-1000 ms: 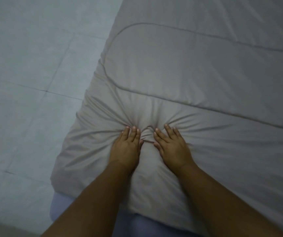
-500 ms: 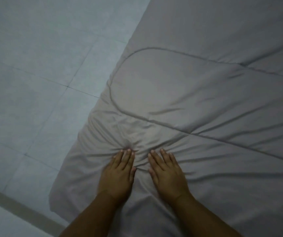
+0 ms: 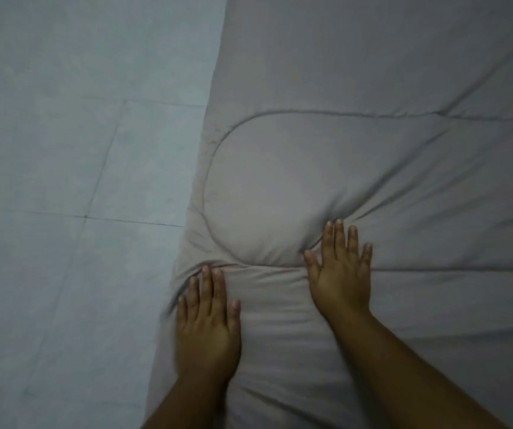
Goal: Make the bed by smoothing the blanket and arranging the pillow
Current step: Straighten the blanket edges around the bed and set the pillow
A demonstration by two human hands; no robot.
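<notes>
A beige quilted blanket (image 3: 357, 168) covers the bed and fills the right two thirds of the head view. A stitched seam curves around its near left corner. My left hand (image 3: 207, 323) lies flat, fingers apart, on the blanket close to its left edge. My right hand (image 3: 340, 267) presses flat on the blanket further in, fingers spread, with creases fanning out from the fingertips. Neither hand holds anything. No pillow is in view.
Pale tiled floor (image 3: 63, 181) runs along the left side of the bed. The blanket's left edge hangs down toward the floor.
My hands were side by side near the blanket's corner; now they are apart, the right one moved forward and right. The bunched folds between them have flattened.
</notes>
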